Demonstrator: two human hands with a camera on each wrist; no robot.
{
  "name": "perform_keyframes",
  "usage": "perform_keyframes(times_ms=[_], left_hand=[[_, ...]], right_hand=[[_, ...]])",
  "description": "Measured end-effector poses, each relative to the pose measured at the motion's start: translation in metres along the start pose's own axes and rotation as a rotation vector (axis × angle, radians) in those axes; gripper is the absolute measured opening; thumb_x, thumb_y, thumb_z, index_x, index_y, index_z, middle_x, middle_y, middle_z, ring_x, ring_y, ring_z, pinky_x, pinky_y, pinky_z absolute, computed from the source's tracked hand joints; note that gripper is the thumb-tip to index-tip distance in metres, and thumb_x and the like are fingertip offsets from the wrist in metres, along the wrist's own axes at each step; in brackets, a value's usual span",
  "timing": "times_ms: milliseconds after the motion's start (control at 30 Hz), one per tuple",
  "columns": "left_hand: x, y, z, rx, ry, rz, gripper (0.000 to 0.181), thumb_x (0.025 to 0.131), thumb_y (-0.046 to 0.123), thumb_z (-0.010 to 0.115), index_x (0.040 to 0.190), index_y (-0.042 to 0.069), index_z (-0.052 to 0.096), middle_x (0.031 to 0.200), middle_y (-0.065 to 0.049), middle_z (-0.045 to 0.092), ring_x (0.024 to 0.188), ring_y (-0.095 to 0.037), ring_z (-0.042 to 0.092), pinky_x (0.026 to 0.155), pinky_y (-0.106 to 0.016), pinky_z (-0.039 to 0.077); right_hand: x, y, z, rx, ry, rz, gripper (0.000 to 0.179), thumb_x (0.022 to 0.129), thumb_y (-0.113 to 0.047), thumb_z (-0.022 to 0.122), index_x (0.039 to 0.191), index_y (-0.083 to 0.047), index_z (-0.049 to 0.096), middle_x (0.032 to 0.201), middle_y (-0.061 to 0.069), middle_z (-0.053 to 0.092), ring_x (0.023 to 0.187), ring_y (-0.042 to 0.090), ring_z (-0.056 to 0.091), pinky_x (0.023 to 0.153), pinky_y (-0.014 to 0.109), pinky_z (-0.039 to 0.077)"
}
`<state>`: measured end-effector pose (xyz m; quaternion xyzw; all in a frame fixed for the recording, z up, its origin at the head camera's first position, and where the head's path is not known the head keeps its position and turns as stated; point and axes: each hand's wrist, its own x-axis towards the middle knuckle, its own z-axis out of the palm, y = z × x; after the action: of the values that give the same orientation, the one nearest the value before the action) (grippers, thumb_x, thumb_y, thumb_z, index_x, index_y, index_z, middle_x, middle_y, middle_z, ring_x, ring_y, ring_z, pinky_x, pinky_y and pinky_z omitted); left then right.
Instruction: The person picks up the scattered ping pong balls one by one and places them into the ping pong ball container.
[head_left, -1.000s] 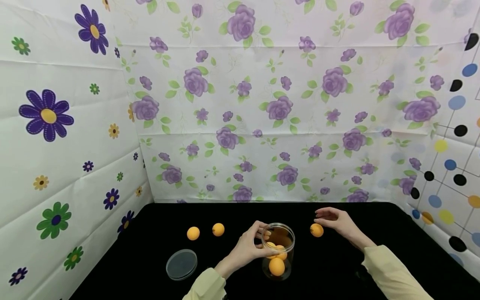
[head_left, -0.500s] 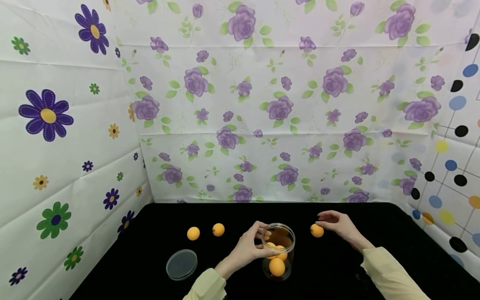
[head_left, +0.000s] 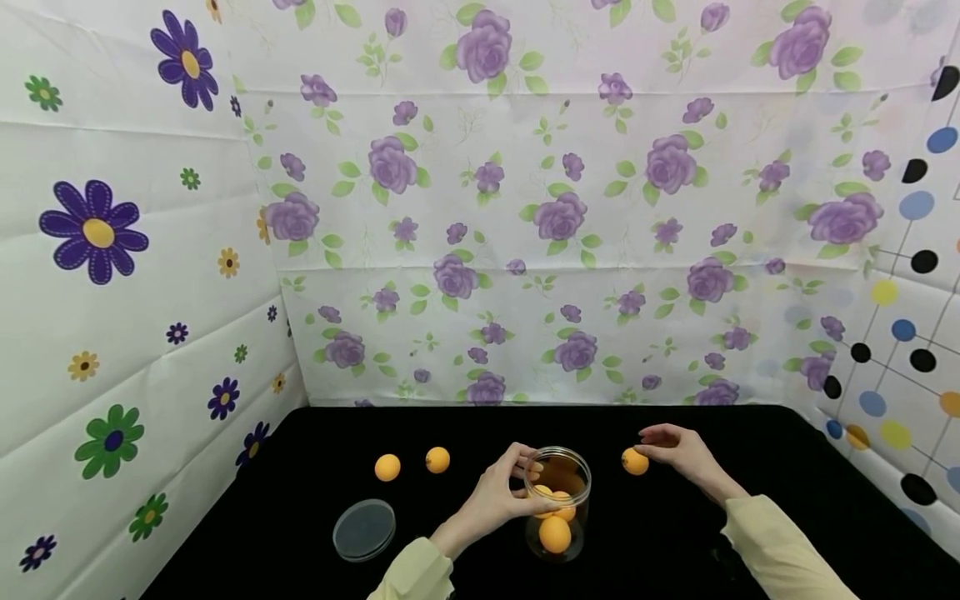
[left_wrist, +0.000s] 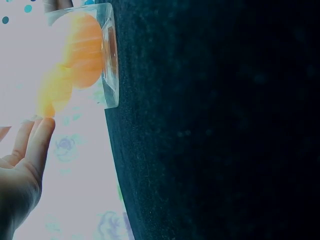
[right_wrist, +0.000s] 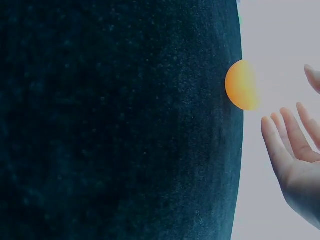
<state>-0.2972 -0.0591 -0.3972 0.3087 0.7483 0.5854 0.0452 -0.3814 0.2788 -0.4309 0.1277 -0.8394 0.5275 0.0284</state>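
My left hand (head_left: 489, 493) grips a clear jar (head_left: 576, 525) near its rim, thumb in front and fingers behind. Several orange ping-pong balls (head_left: 555, 534) lie inside the jar; in the left wrist view, some balls (left_wrist: 86, 50) show through its wall. To the right, my right hand (head_left: 681, 454) hovers beside a single orange ping-pong ball (head_left: 634, 462) on the table, its fingers loosely extended. In the right wrist view, those fingers (right_wrist: 295, 137) are spread and stand apart from the ball (right_wrist: 241, 85).
A round clear lid (head_left: 364, 530) lies on the black table (head_left: 270, 500) left of the jar. Two more orange balls sit behind it, one left ball (head_left: 387, 467) and one right ball (head_left: 438, 460). A flowered cloth (head_left: 525, 317) hangs behind the table.
My right hand has shifted slightly right and down beside the ball on the table. My left hand and the jar have stayed where they were.
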Motion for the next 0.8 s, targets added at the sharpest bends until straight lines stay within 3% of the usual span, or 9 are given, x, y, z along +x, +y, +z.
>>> perform_keyframes(times_ms=[400, 800], left_hand=[[0.0013, -0.0007, -0.0003, 0.014, 0.000, -0.019, 0.050, 0.080, 0.022, 0.071, 0.121, 0.007, 0.045, 0.111, -0.016, 0.046, 0.101, -0.037, 0.045, 0.077, -0.030, 0.046], [0.0010, -0.0021, 0.0001, 0.010, -0.001, -0.003, 0.050, 0.080, 0.020, 0.071, 0.121, 0.007, 0.045, 0.111, -0.017, 0.046, 0.100, -0.037, 0.046, 0.077, -0.030, 0.046]], right_hand=[[0.0002, 0.0068, 0.0004, 0.048, -0.037, 0.006, 0.050, 0.083, -0.020, 0.068, 0.117, 0.011, 0.051, 0.104, 0.017, 0.058, 0.091, 0.028, 0.057, 0.075, 0.044, 0.047], [-0.0001, 0.0084, 0.0026, 0.019, -0.026, 0.015, 0.050, 0.083, -0.020, 0.067, 0.117, 0.012, 0.050, 0.105, 0.018, 0.057, 0.092, 0.030, 0.056, 0.075, 0.042, 0.047]])
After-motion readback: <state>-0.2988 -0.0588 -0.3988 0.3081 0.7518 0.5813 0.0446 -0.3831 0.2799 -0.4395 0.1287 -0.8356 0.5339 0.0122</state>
